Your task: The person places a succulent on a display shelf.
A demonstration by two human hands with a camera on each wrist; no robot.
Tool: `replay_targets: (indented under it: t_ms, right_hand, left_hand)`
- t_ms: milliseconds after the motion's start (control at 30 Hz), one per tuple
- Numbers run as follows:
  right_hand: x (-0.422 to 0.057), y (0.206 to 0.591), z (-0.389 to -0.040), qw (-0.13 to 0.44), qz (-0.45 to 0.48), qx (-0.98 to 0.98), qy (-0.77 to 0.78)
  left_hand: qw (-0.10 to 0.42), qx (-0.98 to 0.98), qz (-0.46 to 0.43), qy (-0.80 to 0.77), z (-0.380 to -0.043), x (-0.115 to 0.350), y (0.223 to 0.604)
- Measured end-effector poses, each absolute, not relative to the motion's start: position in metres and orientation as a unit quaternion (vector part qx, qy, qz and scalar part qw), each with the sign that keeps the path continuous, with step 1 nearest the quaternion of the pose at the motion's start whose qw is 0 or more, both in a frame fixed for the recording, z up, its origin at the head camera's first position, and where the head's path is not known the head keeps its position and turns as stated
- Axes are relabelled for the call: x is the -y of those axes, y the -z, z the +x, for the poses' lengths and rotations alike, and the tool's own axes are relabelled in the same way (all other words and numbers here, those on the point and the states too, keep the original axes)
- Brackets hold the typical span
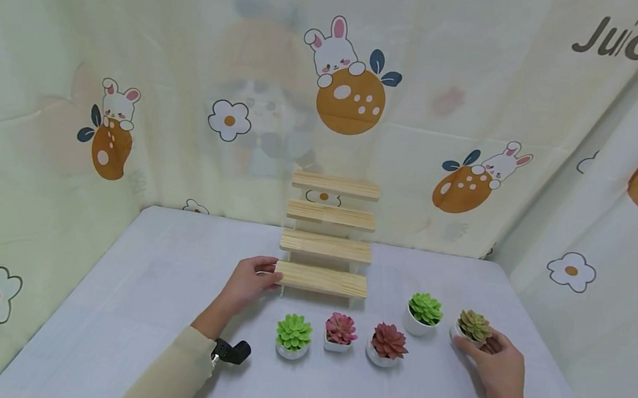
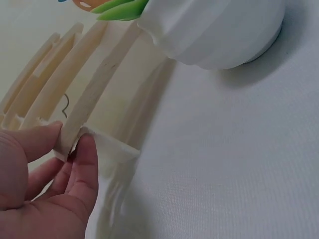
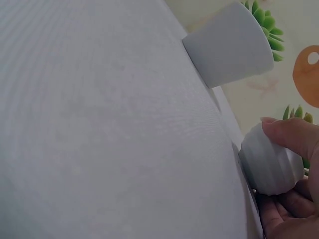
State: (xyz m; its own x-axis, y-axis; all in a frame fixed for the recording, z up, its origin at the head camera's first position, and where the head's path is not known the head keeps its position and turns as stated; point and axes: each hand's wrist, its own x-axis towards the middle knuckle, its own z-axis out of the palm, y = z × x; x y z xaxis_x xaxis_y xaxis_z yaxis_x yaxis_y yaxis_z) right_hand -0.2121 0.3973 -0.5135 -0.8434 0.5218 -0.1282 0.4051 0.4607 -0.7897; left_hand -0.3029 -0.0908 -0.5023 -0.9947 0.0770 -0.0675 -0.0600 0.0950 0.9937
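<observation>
A tiered wooden display stand [image 1: 324, 246] stands at the back middle of the table. My left hand [image 1: 250, 281] pinches the left end of its lowest shelf [image 2: 92, 94], thumb on one face and fingers on the other. At the right, my right hand [image 1: 498, 363] grips the white ribbed pot [image 3: 273, 162] of an olive-green succulent [image 1: 474, 326], with the thumb on the near side and fingers on the far side. The pot's base is right at the tabletop. Just left of it is a bright green succulent [image 1: 425, 309] in a smooth white pot [image 3: 230, 46].
In front of the stand sit a light green succulent [image 1: 294, 333], a pink one [image 1: 340, 329] and a dark red one [image 1: 388, 341], each in a white pot. Printed curtains [image 1: 423, 74] hang behind and beside the white-covered table [image 1: 149, 285].
</observation>
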Motion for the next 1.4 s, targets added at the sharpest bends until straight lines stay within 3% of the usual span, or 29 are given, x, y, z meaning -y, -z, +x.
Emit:
replay_targets:
  t_ms: [467, 733, 1133, 1400]
  right_hand:
    - [-0.389, 0.5, -0.208, 0.066, -0.254, 0.866, -0.425]
    - [-0.377, 0.484, -0.212, 0.095, -0.226, 0.851, -0.464]
    - [-0.344, 0.441, -0.213, 0.136, -0.125, 0.855, -0.484]
    - [-0.329, 0.429, -0.222, 0.133, -0.094, 0.868, -0.469]
  left_hand:
    - [0.061, -0.719, -0.004, -0.693, -0.305, 0.09, 0.502]
    - [0.056, -0.711, -0.012, -0.701, -0.303, 0.089, 0.502]
    - [0.043, -0.715, -0.016, -0.697, -0.303, 0.087, 0.506]
    - [0.045, -0.718, -0.02, -0.694, -0.303, 0.086, 0.506]
